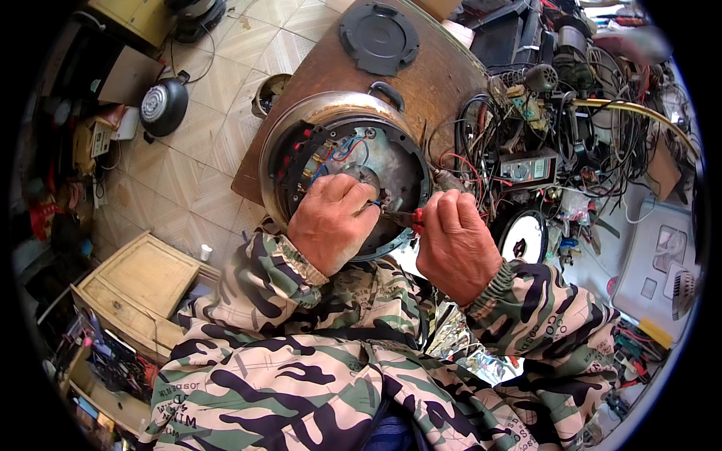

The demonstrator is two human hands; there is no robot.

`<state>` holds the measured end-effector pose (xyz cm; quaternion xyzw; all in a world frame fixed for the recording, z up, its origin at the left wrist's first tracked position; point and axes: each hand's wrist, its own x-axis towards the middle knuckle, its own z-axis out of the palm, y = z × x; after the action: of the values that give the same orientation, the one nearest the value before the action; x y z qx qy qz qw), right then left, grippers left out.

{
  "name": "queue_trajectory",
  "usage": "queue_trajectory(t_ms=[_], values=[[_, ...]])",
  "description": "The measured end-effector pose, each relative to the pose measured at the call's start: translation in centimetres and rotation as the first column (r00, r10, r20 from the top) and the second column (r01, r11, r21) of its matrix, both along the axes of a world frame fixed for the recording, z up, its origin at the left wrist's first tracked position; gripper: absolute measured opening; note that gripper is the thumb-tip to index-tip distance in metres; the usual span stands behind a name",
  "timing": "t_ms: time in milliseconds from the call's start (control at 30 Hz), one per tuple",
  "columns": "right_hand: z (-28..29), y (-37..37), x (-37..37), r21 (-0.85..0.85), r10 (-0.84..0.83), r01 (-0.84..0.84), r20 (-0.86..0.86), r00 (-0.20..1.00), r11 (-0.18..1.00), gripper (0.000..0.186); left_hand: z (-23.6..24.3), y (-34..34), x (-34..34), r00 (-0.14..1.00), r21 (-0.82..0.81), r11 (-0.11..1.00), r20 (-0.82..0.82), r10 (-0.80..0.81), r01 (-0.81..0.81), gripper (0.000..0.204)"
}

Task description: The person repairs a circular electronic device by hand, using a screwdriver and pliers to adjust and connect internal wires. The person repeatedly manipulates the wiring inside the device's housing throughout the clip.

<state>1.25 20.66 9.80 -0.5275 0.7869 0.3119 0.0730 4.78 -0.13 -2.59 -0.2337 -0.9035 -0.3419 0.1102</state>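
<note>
A round metal pot-like appliance (331, 105) lies with its underside up, its black base ring (421, 161) around an opened metal bottom. Red and blue wires (350, 148) run inside it from a black part at the left. My left hand (335, 222) is over the opening, fingers pinched at a short blue wire (375, 202); the fingertips partly hide it. At the ring's right side my right hand (457, 244) is closed around red-handled pliers (415, 219). Their dark metal tip reaches in close to the left fingertips, near a terminal on the bottom.
The appliance stands on a brown wooden board (308, 71); a round black cover (378, 37) lies at its far end. Tangled cables and a multimeter (526, 169) crowd the right, with a round white-faced part (523, 234) nearer. A wooden cabinet (143, 282) stands left on the tiled floor.
</note>
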Motion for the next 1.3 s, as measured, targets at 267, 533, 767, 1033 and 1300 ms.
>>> queue_trajectory(t_ms=[267,533,767,1033,1300], values=[[0.4,-0.7,0.2,0.022,-0.013,0.011,0.095,0.995,1.000,0.034,-0.6,0.1,0.3,0.999,0.012,1.000,-0.029,0.017,-0.017,0.012],[0.3,-0.5,-0.6,-0.036,-0.036,0.040,0.100,0.994,0.999,0.016,-0.6,0.2,0.0,0.999,0.018,1.000,-0.052,0.007,-0.006,0.011],[-0.6,-0.4,0.3,-0.038,-0.015,0.013,-0.060,0.998,0.999,0.033,-0.9,-0.1,0.5,0.999,-0.008,0.999,-0.036,0.039,-0.040,0.011],[0.6,0.7,0.7,-0.050,-0.051,0.049,-0.042,0.998,0.998,0.040,-0.6,0.1,0.1,1.000,0.009,1.000,-0.022,0.000,0.000,0.012],[0.2,0.6,0.1,-0.122,-0.024,0.024,0.002,1.000,0.992,0.031,-0.5,0.1,0.2,1.000,0.018,1.000,-0.013,0.009,-0.009,0.012]])
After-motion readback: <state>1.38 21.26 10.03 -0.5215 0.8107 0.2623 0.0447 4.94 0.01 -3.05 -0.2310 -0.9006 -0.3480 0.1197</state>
